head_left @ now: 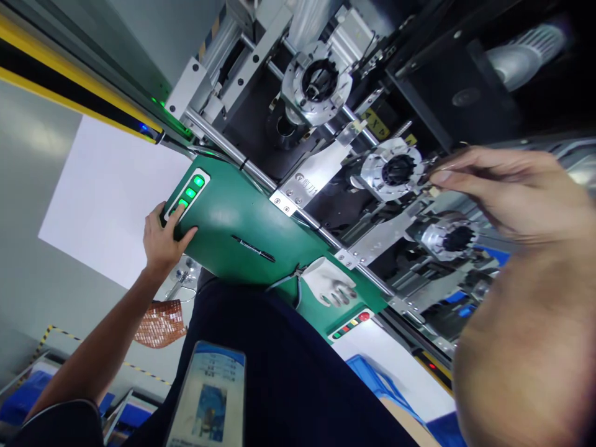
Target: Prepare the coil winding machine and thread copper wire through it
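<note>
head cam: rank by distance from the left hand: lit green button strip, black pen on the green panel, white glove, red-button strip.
From the left hand:
1. Lit green button strip, under its fingers at the green panel's end.
2. Black pen, mid-panel.
3. White glove, farther along.
4. Red-button strip, at the panel's far end, just past the glove.

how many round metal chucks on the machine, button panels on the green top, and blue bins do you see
round metal chucks: 3
button panels: 2
blue bins: 1 clearly in view
total: 6
The left hand rests on the lit green panel.
</note>
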